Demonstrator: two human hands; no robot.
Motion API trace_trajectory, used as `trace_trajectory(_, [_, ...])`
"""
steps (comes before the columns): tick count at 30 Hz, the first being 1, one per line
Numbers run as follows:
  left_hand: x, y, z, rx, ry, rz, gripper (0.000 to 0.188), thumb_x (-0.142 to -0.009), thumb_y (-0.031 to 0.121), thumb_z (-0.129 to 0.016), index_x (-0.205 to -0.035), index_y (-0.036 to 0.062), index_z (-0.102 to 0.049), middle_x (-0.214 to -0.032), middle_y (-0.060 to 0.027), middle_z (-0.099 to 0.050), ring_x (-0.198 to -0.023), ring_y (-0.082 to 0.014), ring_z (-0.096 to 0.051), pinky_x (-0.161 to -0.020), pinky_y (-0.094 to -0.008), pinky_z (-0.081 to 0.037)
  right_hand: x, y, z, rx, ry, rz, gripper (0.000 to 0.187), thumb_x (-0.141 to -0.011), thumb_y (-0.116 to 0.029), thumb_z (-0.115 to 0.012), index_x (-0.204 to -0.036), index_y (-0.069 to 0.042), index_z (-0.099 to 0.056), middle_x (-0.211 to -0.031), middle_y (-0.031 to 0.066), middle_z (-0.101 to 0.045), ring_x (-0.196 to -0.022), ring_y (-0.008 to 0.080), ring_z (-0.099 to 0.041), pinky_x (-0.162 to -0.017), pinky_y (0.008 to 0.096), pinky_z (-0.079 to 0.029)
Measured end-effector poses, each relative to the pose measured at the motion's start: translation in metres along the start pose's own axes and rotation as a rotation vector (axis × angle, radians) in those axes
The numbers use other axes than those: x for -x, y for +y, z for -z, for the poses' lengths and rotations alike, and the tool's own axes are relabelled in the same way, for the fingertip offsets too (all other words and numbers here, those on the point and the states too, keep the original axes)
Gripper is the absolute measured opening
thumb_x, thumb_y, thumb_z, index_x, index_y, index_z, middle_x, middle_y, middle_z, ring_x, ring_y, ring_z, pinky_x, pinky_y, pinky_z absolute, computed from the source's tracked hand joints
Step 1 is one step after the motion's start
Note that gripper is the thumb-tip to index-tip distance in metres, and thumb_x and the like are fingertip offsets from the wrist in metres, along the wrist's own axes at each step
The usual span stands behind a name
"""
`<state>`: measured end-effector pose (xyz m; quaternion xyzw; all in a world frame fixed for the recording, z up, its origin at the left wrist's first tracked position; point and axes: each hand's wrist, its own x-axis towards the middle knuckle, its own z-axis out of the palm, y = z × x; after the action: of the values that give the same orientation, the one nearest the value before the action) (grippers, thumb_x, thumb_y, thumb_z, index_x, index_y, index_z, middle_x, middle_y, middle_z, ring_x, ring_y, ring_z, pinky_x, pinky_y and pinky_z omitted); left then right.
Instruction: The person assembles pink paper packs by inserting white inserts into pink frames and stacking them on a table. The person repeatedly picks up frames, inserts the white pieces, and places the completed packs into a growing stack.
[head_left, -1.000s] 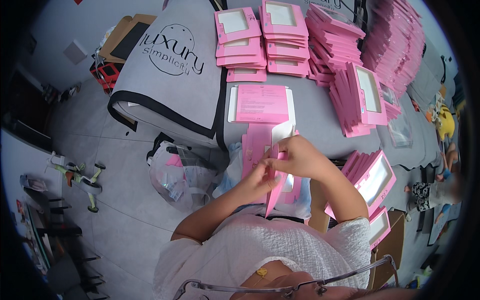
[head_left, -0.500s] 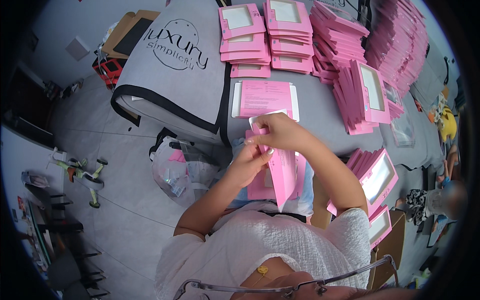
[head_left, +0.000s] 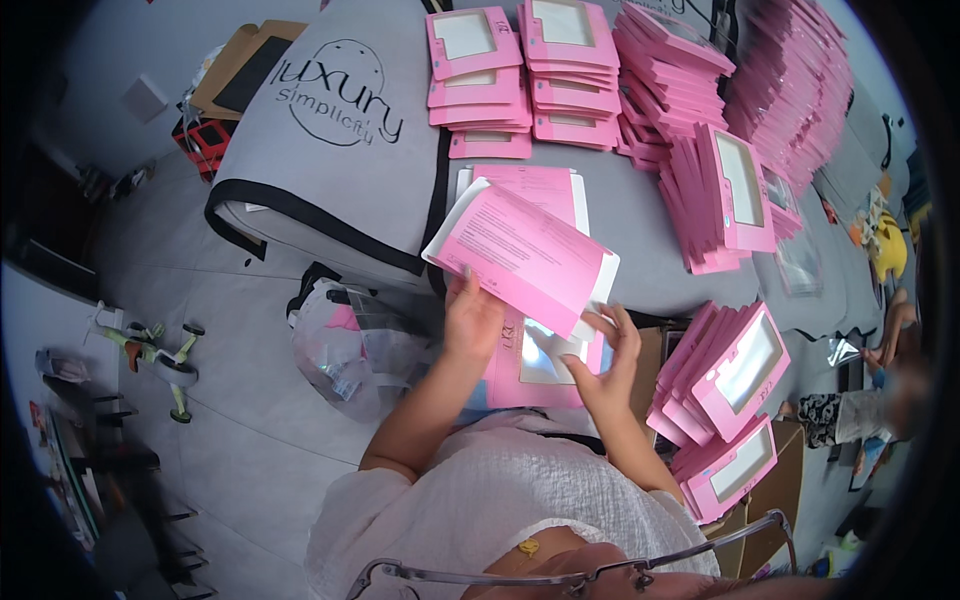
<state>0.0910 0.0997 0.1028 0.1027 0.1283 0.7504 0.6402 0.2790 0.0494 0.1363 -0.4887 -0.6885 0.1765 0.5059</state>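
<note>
A flat pink cardboard box [head_left: 520,245] with white end flaps is tilted in front of me, its printed side up. My left hand [head_left: 474,318] grips its near left edge, the fingers partly hidden beneath. Beside the box's right end flap is my right hand [head_left: 612,358], thumb and fingers apart; whether a fingertip touches the flap is hard to tell. Across my lap lies another pink box [head_left: 508,375] with a clear window, partly covered by the held one. Just beyond, a pink box with white side flaps [head_left: 530,180] rests on the grey sofa.
Stacks of pink window boxes [head_left: 570,95] cover the back of the grey sofa [head_left: 625,225]. More pink boxes [head_left: 740,365] lean at my right above a cardboard carton [head_left: 775,480]. A clear plastic bag [head_left: 345,345] stands on the floor at left. Another person [head_left: 865,410] is at far right.
The held box has turned from edge-on to printed side up, moving away from me. My right hand has come off it and swung down to the right end. My left hand has shifted left.
</note>
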Motion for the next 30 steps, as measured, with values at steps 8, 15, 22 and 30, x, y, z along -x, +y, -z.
trace_trajectory(8, [0.021,-0.023,0.012,0.027,0.073,0.049,0.037,-0.095,0.018,-0.05,-0.129,0.0049,-0.04,-0.131,-0.0111,-0.046,-0.123,-0.025,-0.044,-0.105,-0.0438,-0.035,0.008,0.016,-0.031,-0.089,-0.082,-0.3,0.087,-0.069,-0.003,-0.077,-0.142,-0.002,-0.03,-0.1,0.0094,-0.062,-0.102,0.0173,-0.059,-0.101,0.0341,-0.033])
trace_trajectory(15, [0.03,-0.031,0.03,-0.181,0.086,0.123,0.035,-0.096,0.013,-0.048,-0.129,0.003,-0.038,-0.127,-0.01,-0.047,-0.121,-0.0218,-0.046,-0.105,-0.0426,-0.038,0.019,0.025,-0.038,-0.511,-0.124,-0.551,0.09,-0.073,0.004,-0.07,-0.146,-0.004,-0.017,-0.117,0.0132,-0.057,-0.099,0.0169,-0.061,-0.096,0.0301,-0.041])
trace_trajectory(22, [0.031,-0.042,0.025,-0.256,0.101,0.074,0.036,-0.095,0.017,-0.051,-0.126,0.0013,-0.04,-0.124,-0.0118,-0.05,-0.117,-0.0236,-0.05,-0.101,-0.0434,-0.041,0.005,0.019,-0.049,-0.246,-0.045,-0.362,0.092,-0.068,0.001,-0.073,-0.143,0.003,-0.022,-0.107,0.0174,-0.062,-0.102,0.0222,-0.06,-0.089,0.0304,-0.046])
trace_trajectory(30, [0.036,-0.045,0.034,-0.207,0.225,0.162,0.03,-0.097,0.012,-0.046,-0.125,0.0014,-0.043,-0.124,-0.0109,-0.05,-0.115,-0.0223,-0.051,-0.099,-0.0425,-0.043,0.014,0.035,-0.045,-0.183,-0.195,-0.416,0.093,-0.067,-0.011,-0.076,-0.144,-0.002,-0.025,-0.099,0.0173,-0.061,-0.09,0.027,-0.057,-0.085,0.0356,-0.043])
